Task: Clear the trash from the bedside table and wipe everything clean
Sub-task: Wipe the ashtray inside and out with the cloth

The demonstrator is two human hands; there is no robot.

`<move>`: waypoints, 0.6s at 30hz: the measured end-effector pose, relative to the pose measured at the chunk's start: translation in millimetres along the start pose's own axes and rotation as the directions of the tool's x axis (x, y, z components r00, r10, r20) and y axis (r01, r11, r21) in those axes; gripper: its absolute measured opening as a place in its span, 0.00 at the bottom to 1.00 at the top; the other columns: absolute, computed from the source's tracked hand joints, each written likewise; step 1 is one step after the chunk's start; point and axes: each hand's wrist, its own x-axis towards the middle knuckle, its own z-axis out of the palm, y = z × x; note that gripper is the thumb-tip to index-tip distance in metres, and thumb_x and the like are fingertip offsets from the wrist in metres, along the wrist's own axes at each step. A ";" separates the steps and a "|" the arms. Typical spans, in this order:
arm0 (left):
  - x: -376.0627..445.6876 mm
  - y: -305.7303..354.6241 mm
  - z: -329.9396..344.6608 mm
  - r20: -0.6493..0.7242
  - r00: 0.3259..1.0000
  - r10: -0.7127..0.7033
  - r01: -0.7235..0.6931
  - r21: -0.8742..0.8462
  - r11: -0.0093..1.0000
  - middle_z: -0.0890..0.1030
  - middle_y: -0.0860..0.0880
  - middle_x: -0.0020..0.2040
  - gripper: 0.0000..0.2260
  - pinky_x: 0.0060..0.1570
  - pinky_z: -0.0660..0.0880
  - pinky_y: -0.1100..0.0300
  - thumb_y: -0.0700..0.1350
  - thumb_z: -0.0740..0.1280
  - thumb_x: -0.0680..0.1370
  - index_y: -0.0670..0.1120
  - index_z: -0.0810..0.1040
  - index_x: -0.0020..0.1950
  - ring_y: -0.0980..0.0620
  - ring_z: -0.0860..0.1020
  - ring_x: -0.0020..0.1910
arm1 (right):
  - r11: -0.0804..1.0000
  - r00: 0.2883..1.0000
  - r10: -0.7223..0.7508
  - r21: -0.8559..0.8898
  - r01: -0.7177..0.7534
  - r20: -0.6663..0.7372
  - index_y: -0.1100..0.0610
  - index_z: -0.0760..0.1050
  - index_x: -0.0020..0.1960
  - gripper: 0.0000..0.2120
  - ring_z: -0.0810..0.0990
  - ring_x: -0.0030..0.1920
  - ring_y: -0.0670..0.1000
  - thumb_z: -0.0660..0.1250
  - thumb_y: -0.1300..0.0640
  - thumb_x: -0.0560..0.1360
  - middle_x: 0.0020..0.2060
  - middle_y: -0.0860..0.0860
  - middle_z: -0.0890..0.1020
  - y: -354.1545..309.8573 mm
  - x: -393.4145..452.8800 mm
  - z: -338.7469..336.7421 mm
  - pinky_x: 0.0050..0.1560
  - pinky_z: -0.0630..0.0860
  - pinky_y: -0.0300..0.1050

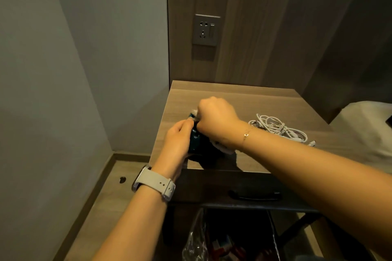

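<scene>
On the left part of the wooden bedside table (265,99) stands a small dark teal object (194,141), mostly hidden by my hands. My left hand (178,140) grips its left side. My right hand (216,118) is closed in a fist over its top, holding a white cloth (222,147) whose edges show at the knuckles and under the wrist. A tangle of white cables (280,128) lies on the table to the right of my hands.
A wall socket (205,29) sits on the wood panel behind the table. Below the table front are a drawer handle (254,196) and a bin lined with a clear bag (229,241) holding trash. White bedding (369,125) lies at right, a grey wall at left.
</scene>
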 end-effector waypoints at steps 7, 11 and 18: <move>-1.5 -2.0 -4.2 0.047 0.996 0.075 -0.077 0.049 0.996 0.80 0.45 0.50 0.09 0.55 0.77 0.46 0.50 0.60 0.81 0.54 0.79 0.45 0.47 0.79 0.52 | 0.922 0.998 -0.031 0.388 0.005 0.060 0.57 0.73 0.31 0.12 0.74 0.31 0.54 0.67 0.57 0.73 0.28 0.54 0.76 15.9 0.6 20.7 0.28 0.67 0.44; -6.7 -0.6 -2.9 0.058 0.993 0.103 -0.107 0.075 0.991 0.82 0.46 0.47 0.11 0.50 0.77 0.51 0.49 0.59 0.81 0.55 0.80 0.44 0.47 0.80 0.51 | 0.785 0.932 -0.280 0.614 0.083 0.231 0.66 0.79 0.42 0.05 0.79 0.48 0.57 0.64 0.68 0.72 0.48 0.59 0.79 28.6 -10.7 11.1 0.48 0.78 0.53; -13.2 -1.3 -4.6 0.091 0.989 0.119 -0.127 0.084 0.988 0.82 0.39 0.50 0.14 0.53 0.76 0.45 0.52 0.59 0.81 0.53 0.80 0.40 0.39 0.79 0.54 | 0.871 0.832 -0.356 0.474 0.130 0.426 0.51 0.79 0.42 0.10 0.81 0.45 0.52 0.66 0.65 0.72 0.48 0.56 0.81 39.7 -8.4 -19.9 0.47 0.80 0.50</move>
